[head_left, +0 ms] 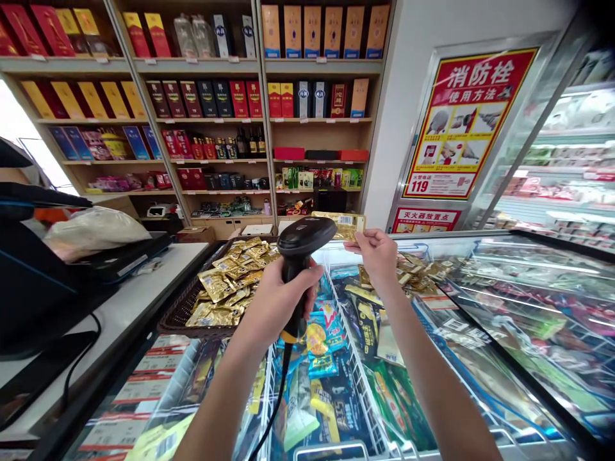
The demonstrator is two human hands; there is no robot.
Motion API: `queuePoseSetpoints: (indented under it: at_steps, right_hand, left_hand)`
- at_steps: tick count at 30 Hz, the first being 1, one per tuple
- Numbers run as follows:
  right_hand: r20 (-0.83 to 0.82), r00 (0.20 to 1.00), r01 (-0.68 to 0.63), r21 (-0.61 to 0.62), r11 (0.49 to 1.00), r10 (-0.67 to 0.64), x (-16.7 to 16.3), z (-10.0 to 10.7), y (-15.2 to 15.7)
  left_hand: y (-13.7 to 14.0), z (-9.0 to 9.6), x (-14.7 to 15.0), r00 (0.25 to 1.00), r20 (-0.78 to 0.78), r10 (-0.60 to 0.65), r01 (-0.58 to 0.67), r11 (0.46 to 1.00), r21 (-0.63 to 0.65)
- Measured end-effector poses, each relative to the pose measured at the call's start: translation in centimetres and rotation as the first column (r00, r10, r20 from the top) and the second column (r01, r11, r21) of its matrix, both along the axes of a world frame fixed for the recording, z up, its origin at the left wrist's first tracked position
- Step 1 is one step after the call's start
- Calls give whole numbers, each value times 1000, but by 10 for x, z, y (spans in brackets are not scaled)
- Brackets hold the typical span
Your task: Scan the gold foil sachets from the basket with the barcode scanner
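My left hand [283,291] is wrapped round the handle of a black barcode scanner [307,235], its head pointing away and to the right. A cable hangs from the handle's lower end. With my right hand [377,256] I pinch the right edge of a gold packet [343,224], its barcode label turned toward me. The scanner's head covers the packet's left part. Left of the scanner, a brown woven basket [175,314] holds many similar gold packets [230,282]. More gold packets [423,274] lie on the glass behind my right wrist.
Below my arms is a glass-topped freezer with wire dividers [355,358] and bagged food. A counter [158,272] with black equipment [33,275] stands at left. Shelves of boxed goods [206,102] and a red sign [468,121] are behind.
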State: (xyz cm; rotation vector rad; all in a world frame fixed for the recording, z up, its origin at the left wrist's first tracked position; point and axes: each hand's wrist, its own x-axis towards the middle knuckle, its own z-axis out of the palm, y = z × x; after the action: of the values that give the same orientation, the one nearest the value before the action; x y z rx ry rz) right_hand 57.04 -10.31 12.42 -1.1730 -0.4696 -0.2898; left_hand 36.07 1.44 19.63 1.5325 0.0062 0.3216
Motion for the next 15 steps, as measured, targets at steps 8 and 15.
queuePoseSetpoints:
  at_steps: [8,15]
  right_hand:
    - [-8,1000,-4,3,1000,4,1,-1,-3]
    - [-17,999,-29,-28,999,28,-1,2,-4]
  left_hand:
    - [1,-1,-6,998,-53,24,-24,1000,-4]
    - [7,1,-8,998,-60,32,-33,999,-12]
